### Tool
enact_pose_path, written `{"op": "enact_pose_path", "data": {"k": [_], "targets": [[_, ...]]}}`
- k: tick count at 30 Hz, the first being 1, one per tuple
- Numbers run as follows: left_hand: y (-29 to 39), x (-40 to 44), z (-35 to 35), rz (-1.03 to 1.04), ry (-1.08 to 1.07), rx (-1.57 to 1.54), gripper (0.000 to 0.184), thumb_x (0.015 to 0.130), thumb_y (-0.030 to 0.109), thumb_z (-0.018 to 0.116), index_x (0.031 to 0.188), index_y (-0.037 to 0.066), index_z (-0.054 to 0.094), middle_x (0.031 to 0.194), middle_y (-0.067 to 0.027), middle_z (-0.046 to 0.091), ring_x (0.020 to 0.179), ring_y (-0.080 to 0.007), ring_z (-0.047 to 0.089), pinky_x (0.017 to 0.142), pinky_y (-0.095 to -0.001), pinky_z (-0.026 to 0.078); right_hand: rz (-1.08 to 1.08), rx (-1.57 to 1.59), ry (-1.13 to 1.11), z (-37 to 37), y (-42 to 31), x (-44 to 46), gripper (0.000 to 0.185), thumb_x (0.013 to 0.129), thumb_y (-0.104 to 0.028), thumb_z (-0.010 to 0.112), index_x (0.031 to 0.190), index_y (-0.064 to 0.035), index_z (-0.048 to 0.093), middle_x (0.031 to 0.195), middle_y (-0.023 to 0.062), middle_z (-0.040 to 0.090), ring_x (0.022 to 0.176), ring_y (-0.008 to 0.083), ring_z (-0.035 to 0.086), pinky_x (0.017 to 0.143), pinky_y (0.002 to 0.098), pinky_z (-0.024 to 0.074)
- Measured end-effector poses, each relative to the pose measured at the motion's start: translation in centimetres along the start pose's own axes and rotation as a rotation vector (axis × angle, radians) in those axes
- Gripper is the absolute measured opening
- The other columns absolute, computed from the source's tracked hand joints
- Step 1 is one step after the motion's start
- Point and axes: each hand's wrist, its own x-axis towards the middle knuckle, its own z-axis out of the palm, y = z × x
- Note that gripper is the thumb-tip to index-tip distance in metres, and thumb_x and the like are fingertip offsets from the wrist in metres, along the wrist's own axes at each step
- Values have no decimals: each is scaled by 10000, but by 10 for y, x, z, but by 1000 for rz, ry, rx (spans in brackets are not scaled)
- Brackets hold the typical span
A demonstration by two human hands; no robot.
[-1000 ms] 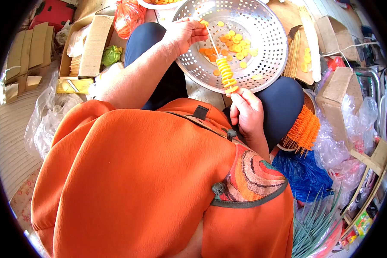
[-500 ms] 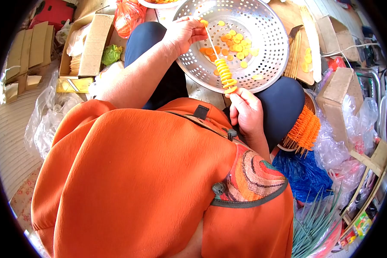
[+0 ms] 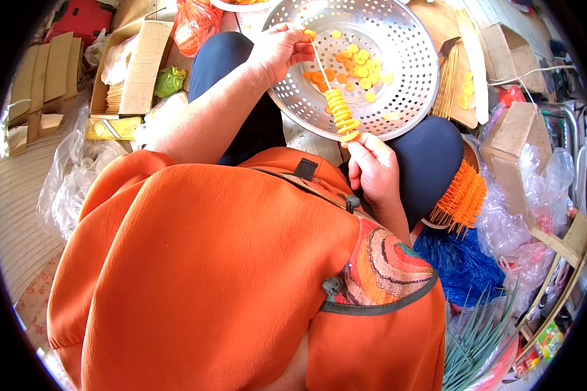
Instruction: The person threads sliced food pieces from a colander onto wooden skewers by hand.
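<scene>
Colander (image 3: pixel 398 39) crept slightly rightward | orange slices (image 3: pixel 361 67) inside | left fingers (image 3: pixel 299 47) and right fingers (image 3: pixel 373 144) pinch skewer (image 3: pixel 319 62)

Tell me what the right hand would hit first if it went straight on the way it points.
The right hand would first push into the orange slices threaded just past its fingertips. Beyond them probably comes the metal colander, though the depth is unclear.

The picture's top edge cuts off the round, perforated silver metal colander (image 3: pixel 407 104) and the round white-rimmed bowl (image 3: pixel 241 8) nearby.
</scene>
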Motion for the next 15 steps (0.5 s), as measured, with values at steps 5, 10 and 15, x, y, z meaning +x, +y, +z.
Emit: {"op": "enact_pose_path", "data": {"k": [5, 10, 15], "targets": [[-7, 1, -1, 52, 14, 84, 120, 798, 40, 614, 912, 10, 587, 813, -88, 626, 652, -156, 629, 646, -289, 564, 3, -6, -2, 0, 0, 0, 154, 878, -130, 545, 920, -3, 623, 506, 10, 490, 369, 55, 399, 371, 199, 318], [-10, -1, -1, 112, 2, 183, 59, 799, 33, 601, 857, 29, 588, 764, -70, 623, 631, -139, 623, 653, -270, 557, 18, 5, 0, 0, 1, -1, 150, 874, -130, 554, 918, -4, 621, 506, 11, 492, 368, 57, 400, 371, 201, 320], [-9, -5, 2, 218, -46, 345, 15, 808, 25, 584, 823, 24, 583, 744, -58, 615, 626, -108, 605, 640, -240, 538, 15, -12, -6, 0, 0, -1, 143, 875, -128, 555, 904, -3, 617, 505, 9, 491, 368, 57, 401, 371, 204, 322]]}}
